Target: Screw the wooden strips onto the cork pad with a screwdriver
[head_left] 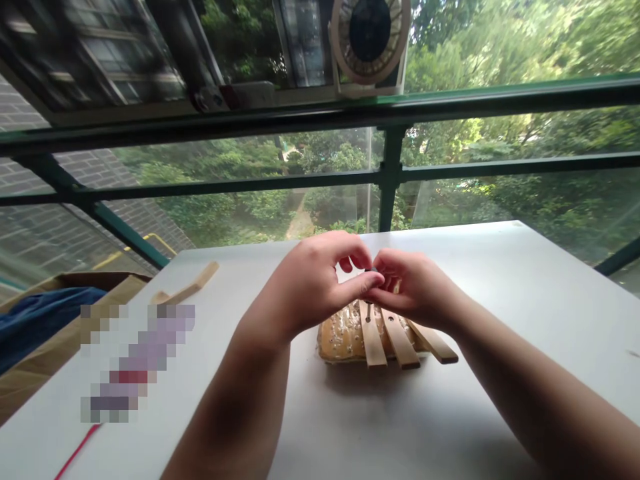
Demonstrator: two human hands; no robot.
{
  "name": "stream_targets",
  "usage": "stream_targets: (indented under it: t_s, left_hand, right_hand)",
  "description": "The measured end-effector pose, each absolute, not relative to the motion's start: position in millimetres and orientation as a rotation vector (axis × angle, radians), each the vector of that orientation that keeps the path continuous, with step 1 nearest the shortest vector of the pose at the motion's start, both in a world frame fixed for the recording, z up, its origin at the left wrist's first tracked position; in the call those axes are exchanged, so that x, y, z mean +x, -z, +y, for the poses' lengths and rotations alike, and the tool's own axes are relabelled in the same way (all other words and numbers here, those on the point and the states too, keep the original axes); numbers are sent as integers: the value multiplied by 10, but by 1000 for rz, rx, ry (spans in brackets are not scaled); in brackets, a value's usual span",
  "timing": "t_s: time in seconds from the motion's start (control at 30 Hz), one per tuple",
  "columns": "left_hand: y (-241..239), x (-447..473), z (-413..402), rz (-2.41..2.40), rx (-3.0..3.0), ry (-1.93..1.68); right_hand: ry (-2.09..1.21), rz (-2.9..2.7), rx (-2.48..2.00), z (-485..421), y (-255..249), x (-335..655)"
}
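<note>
My left hand (315, 280) and my right hand (413, 287) meet above the middle of the white table (500, 293), fingertips pinched together on a small dark part (371, 272) too small to name. Under them lies a tan padded piece (343, 337) with a dotted surface. Three flat wooden slats (400, 337) fan out over it toward me, with small holes near their far ends. A thin pin appears to stand in the left slat below my fingers.
Two loose wooden strips (193, 288) lie at the table's left. A cardboard box (60, 333) with blue cloth stands off the left edge. A red cord (77, 450) lies near the front left. A glass railing (385, 177) runs behind the table.
</note>
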State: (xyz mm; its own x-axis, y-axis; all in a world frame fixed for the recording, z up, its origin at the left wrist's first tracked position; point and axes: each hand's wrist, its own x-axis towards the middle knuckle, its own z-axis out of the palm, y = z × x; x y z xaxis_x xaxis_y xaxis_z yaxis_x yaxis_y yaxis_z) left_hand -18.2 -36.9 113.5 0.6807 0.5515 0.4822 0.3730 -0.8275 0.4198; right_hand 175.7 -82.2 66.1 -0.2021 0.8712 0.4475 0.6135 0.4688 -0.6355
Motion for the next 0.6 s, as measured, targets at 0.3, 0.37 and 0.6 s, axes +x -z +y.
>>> stream_targets:
  t_s: [0.3, 0.37, 0.6]
  left_hand:
    - [-1125, -170, -387, 672, 2648, -890]
    - [-1126, -165, -390, 647, 2650, -893]
    - [-1131, -172, -386, 608, 2643, -884]
  right_hand:
    - [-489, -1930, -1213, -810, -637, 1784]
    - [-578, -2012, -1182, -811, -663, 1827]
    - [-748, -2203, -1031, -792, -725, 1969]
